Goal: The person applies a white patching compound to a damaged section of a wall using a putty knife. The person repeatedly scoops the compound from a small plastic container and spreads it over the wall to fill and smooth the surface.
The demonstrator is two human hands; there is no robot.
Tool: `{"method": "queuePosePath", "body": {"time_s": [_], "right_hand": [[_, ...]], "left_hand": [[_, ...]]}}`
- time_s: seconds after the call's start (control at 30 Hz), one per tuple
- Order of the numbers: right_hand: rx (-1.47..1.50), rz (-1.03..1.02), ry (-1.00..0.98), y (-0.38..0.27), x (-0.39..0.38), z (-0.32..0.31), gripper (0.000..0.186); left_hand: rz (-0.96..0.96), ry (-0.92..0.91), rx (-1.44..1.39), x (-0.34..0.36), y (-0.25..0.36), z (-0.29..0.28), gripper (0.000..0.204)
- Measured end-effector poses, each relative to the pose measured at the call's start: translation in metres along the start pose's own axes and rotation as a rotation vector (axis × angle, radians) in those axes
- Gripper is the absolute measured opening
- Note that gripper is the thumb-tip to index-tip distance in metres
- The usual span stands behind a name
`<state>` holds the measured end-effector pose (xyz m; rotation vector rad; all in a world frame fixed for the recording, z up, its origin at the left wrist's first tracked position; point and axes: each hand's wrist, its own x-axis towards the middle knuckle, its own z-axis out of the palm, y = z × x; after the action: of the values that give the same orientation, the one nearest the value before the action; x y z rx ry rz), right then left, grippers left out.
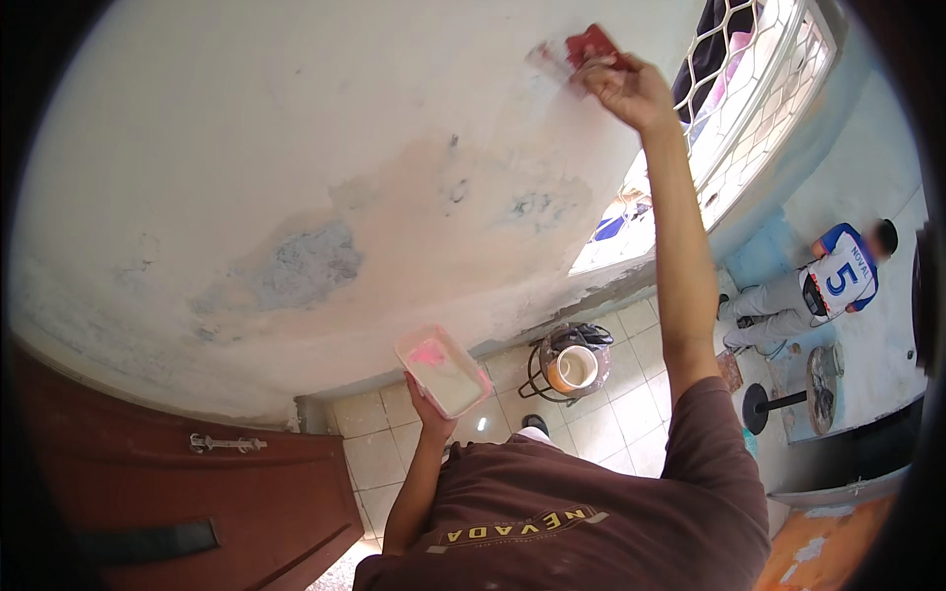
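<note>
My right hand (629, 97) is raised high at the upper right, fingers closed on a red putty knife (592, 47). Slightly smeared by motion, the knife is at the pale wall (197, 89); whether its blade touches cannot be told. Low in the middle, my left hand (432, 414) grips a pinkish rectangular plastic tray (480, 396) from its near left side. White paste (455, 386) lies in the tray, along with a bright pink patch. Grey, rough patches (315, 258) show on the wall between the two hands.
A window with a white metal grille (724, 143) borders the wall by my right arm. A white-topped bucket (575, 368) stands on the tiled floor beside a dark stand. Another person (845, 276) is at the far right. A brown door (148, 473) fills the lower left.
</note>
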<state>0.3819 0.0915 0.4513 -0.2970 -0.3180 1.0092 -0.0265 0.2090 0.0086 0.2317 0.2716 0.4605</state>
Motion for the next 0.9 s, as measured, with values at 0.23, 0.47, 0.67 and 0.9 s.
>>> {"method": "queuePosePath", "body": {"time_s": [0.23,0.47,0.67,0.9], "right_hand": [[-0.435,-0.362,0.064,0.073,-0.071,-0.01,0.045],[-0.108,0.085,0.295,0.081,-0.03,-0.154,0.04],[0.205,0.047,-0.028,-0.028,-0.037,-0.073,0.029],[-0.198,-0.082,-0.07,0.059,-0.111,-0.127,0.036]], "left_hand": [[0.085,0.017,-0.04,0.008,-0.036,0.01,0.063],[0.194,0.048,-0.083,0.006,-0.072,0.03,0.061],[0.294,0.09,-0.07,-0.013,-0.105,0.05,0.059],[0.409,0.156,-0.045,-0.031,-0.155,0.055,0.059]]}}
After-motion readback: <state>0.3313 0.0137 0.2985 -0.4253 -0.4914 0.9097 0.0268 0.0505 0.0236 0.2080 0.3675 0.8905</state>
